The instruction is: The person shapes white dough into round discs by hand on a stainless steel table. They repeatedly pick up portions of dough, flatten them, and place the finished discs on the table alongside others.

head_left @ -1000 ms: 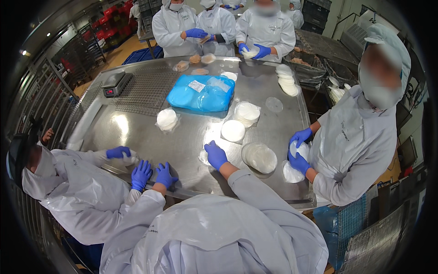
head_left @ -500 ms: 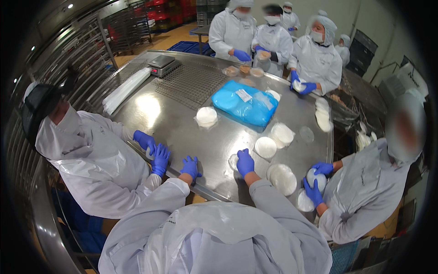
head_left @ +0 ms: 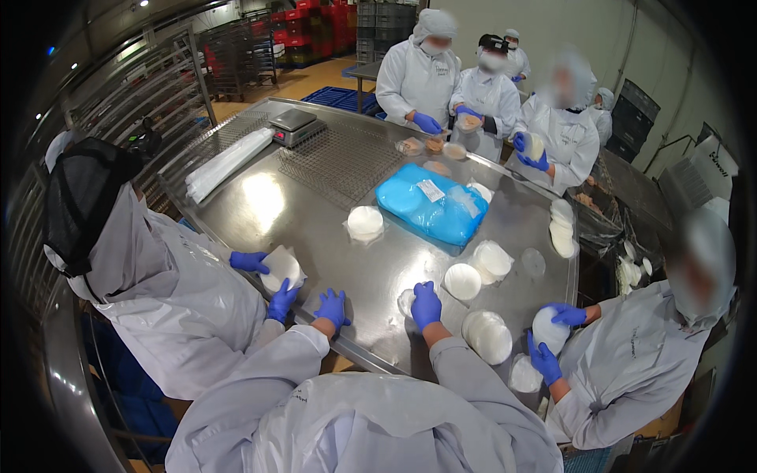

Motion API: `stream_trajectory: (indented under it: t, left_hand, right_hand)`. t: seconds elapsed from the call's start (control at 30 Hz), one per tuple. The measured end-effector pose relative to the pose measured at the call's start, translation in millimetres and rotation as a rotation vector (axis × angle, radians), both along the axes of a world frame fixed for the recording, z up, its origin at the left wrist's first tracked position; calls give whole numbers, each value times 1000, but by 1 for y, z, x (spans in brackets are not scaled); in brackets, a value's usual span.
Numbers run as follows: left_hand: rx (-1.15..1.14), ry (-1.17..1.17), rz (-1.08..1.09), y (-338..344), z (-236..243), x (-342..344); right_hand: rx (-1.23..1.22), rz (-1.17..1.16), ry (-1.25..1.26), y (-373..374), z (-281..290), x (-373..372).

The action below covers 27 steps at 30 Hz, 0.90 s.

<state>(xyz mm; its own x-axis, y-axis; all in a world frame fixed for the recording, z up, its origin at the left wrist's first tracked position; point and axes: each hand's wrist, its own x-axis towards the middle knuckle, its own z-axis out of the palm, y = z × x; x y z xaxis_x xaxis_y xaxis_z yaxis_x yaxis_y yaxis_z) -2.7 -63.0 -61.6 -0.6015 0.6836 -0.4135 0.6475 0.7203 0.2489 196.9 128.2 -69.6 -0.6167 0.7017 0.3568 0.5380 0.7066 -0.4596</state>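
My left hand [head_left: 333, 309], in a blue glove, lies on the steel table [head_left: 307, 209] near its front edge, fingers spread and holding nothing. My right hand [head_left: 426, 305], also gloved in blue, has its fingers together and bent down at the right side of a thin white disc [head_left: 405, 303], gripping it; the fingers hide part of it. Just beyond and right of that hand lie a white round stack [head_left: 462, 281] and another pile of white discs [head_left: 492, 262]. Nearer me, to the right, sits a larger stack of white discs [head_left: 486, 337].
A blue plastic-wrapped package [head_left: 430, 206] lies mid-table, a white disc pile [head_left: 365, 224] left of it. Farther back are wire racks [head_left: 339, 162], a scale [head_left: 296, 127] and white plastic sheeting [head_left: 230, 164]. Co-workers stand left, right and opposite, some handling white discs [head_left: 280, 269].
The view has shifted slightly. The co-worker at left now holds a white disc stack up in view between both hands. My hands stay nearly in place on the table.
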Motion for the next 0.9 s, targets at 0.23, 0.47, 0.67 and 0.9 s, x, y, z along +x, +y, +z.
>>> stream_trajectory:
  t: [0.23,0.47,0.67,0.9]
  left_hand:
    - [12,19,-21,-3,-9,-4]
    - [19,45,10,-1,-19,-4]
    - [28,16,12,1,-16,2]
    - [56,78,-118,4,-24,-4]
  right_hand:
    - [-34,-23,-83,-1,2,1]
    - [-31,-10,-56,0,-1,2]
    - [-36,9,-63,7,-10,6]
    - [-360,27,-9,14,-22,19]
